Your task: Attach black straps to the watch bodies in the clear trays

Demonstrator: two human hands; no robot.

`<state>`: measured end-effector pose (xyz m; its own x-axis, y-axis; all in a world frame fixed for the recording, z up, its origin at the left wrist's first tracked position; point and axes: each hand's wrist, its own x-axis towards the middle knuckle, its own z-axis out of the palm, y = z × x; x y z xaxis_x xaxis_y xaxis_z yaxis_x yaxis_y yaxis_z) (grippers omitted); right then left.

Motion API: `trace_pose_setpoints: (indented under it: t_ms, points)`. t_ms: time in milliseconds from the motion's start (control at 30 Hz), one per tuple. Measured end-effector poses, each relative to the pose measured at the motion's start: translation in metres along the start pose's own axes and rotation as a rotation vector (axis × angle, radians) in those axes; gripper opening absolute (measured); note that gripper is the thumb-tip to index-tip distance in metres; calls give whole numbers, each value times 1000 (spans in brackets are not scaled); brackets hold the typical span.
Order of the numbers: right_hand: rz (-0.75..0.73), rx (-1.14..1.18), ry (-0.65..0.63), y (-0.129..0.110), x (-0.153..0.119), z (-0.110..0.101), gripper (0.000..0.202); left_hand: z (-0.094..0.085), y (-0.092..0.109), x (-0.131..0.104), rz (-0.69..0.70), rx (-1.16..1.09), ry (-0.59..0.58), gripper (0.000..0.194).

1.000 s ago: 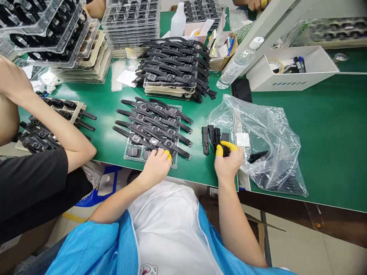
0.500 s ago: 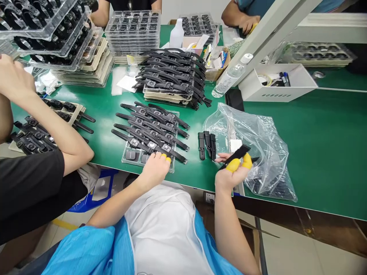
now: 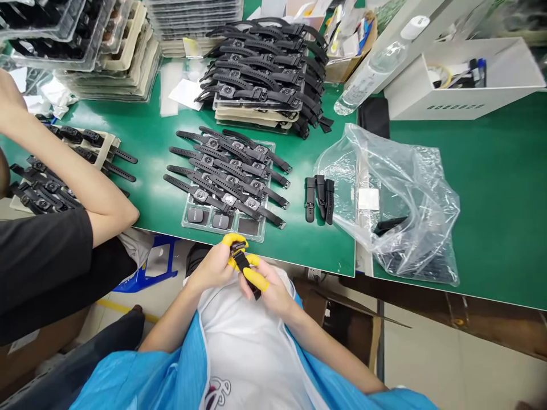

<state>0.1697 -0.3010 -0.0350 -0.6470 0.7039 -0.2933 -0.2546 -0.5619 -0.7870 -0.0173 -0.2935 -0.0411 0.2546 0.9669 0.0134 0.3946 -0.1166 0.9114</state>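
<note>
In front of my torso, just off the table edge, my two hands meet. My left hand (image 3: pixel 217 265) pinches a small black watch case (image 3: pixel 238 246) in fingers wearing yellow finger cots. My right hand (image 3: pixel 271 287), also in yellow cots, grips a black watch strap (image 3: pixel 241 262), its end close against the case; whether they are joined I cannot tell. Beyond them lies a clear plastic tray (image 3: pixel 186 232) carrying rows of strapped watches (image 3: pixel 233 179). Its front row shows two bare watch cases (image 3: pixel 220 221) and one vacant pocket. Loose black straps (image 3: pixel 319 198) lie right of the tray.
A clear plastic bag (image 3: pixel 405 188) with black straps inside lies at right. Stacked watches (image 3: pixel 260 74) stand behind the tray, near a bottle (image 3: pixel 376 71) and a white box (image 3: pixel 465 99). At left, a co-worker's arm (image 3: pixel 72 154) reaches over another watch tray (image 3: pixel 109 156).
My left hand has lifted a watch case from the tray's front right pocket towards me. My right hand has brought the strap leftward from beside the bag to meet it. The view has tilted down.
</note>
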Motion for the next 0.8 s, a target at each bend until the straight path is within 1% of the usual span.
trace_pose_setpoints:
  t_ms: [67, 133, 267, 367, 467, 667, 733, 800]
  points:
    - [41, 44, -31, 0, 1, 0, 37, -6, 2, 2, 79, 8, -10, 50]
    - [47, 95, -22, -2, 2, 0, 34, -11, 3, 4, 158, 26, -12, 54]
    - [57, 184, -12, -4, 4, 1, 29, -12, 1, 6, 251, 59, -3, 57]
    - [53, 220, 32, -6, 4, 2, 28, -12, -1, 5, 268, 96, 13, 53]
    - [32, 227, 88, -8, 5, 2, 29, -12, -3, 2, 253, 153, 35, 53]
    - [31, 288, 121, -11, 8, 5, 28, -11, -3, -1, 257, 294, 63, 53]
    - [19, 297, 150, -12, 8, 4, 29, -12, -1, -1, 255, 317, 52, 51]
    - [14, 288, 170, -12, 8, 3, 30, -15, 1, -1, 247, 285, 10, 50]
